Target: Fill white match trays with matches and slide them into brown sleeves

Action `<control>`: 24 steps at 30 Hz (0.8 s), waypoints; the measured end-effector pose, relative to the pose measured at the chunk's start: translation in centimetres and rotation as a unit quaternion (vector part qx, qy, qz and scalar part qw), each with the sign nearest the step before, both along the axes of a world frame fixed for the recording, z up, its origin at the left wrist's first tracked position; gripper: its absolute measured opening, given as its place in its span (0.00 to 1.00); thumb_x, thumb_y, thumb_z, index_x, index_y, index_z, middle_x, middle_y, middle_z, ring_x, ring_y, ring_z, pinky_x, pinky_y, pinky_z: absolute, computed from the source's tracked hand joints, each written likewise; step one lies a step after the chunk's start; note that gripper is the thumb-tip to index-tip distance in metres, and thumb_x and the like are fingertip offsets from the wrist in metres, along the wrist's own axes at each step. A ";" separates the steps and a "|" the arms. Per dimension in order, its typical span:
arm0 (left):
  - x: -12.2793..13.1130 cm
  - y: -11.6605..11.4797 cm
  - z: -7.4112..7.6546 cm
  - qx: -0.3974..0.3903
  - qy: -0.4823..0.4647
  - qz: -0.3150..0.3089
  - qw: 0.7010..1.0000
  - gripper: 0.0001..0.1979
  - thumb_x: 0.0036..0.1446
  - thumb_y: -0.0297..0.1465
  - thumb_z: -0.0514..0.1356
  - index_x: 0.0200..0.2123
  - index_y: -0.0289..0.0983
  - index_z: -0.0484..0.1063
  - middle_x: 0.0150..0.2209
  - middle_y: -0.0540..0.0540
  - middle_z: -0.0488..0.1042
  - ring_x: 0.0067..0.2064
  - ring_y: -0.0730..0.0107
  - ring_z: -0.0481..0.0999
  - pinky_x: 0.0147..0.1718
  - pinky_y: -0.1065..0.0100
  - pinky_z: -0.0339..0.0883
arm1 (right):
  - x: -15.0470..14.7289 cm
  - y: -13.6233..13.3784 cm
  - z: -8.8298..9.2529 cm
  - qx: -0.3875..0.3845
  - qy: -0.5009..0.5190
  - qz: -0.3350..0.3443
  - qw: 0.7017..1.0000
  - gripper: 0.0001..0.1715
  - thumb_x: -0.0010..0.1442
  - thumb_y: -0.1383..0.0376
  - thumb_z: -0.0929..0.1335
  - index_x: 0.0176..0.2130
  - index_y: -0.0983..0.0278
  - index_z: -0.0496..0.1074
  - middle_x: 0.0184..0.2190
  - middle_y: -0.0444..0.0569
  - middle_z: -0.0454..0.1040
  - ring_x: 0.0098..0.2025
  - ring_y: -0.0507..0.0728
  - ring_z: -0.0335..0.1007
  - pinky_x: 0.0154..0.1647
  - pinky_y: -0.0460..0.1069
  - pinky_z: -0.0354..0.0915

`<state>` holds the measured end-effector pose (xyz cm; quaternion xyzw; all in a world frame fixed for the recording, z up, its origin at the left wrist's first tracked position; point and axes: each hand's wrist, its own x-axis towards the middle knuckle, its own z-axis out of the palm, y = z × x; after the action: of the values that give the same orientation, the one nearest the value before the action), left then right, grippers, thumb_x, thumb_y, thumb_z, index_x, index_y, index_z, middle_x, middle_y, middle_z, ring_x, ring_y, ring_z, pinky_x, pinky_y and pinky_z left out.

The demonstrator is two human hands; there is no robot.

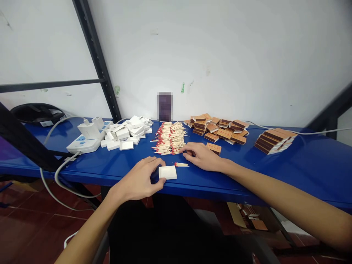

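Note:
My left hand grips a small white matchbox tray by its left end, thumb at the front and fingers at the back. The tray lies flat near the table's front edge. A few red-tipped matches lie just beyond its right corner. My right hand reaches to the near right edge of a large heap of matches. Its index fingertip touches the heap, and the thumb sits slightly apart. Close behind that hand lies a single brown matchbox sleeve.
White trays are heaped on the left beside a power strip with cables. Brown matchbox sleeves lie piled at back right, with stacked matchboxes farther right. A pixelated dark object stands against the wall. Black rack posts rise at left.

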<state>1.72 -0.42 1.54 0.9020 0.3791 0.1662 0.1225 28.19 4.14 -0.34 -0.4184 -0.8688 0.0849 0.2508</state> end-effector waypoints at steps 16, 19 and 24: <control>-0.8 0.4 0.1 -0.028 -0.013 -0.024 0.999 0.11 0.57 0.36 0.58 0.43 0.40 0.70 0.35 0.49 0.68 0.39 0.63 0.69 0.40 0.64 0.63 | -0.3 -0.5 0.5 -0.034 0.005 0.011 0.999 0.09 0.62 0.65 0.65 0.36 0.64 0.75 0.23 0.42 0.64 0.26 0.51 0.59 0.30 0.47 0.54; -0.8 0.4 0.1 -0.028 -0.010 -0.024 0.999 0.12 0.58 0.36 0.58 0.44 0.40 0.69 0.35 0.49 0.68 0.38 0.64 0.68 0.39 0.64 0.63 | -0.4 -0.9 0.8 -0.055 0.017 0.017 0.998 0.09 0.62 0.64 0.65 0.34 0.64 0.75 0.23 0.41 0.63 0.25 0.50 0.58 0.30 0.47 0.53; -0.9 0.4 0.0 -0.029 -0.012 -0.023 0.999 0.12 0.58 0.37 0.58 0.44 0.40 0.69 0.35 0.49 0.68 0.38 0.64 0.68 0.40 0.64 0.62 | -0.6 -1.4 1.2 -0.105 0.040 0.035 0.993 0.14 0.63 0.61 0.65 0.30 0.65 0.73 0.23 0.43 0.66 0.26 0.50 0.58 0.29 0.47 0.54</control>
<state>0.87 -0.01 1.51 0.9047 0.3611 0.1629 0.1565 27.61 2.69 0.86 -0.4079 -0.8586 0.2012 0.2365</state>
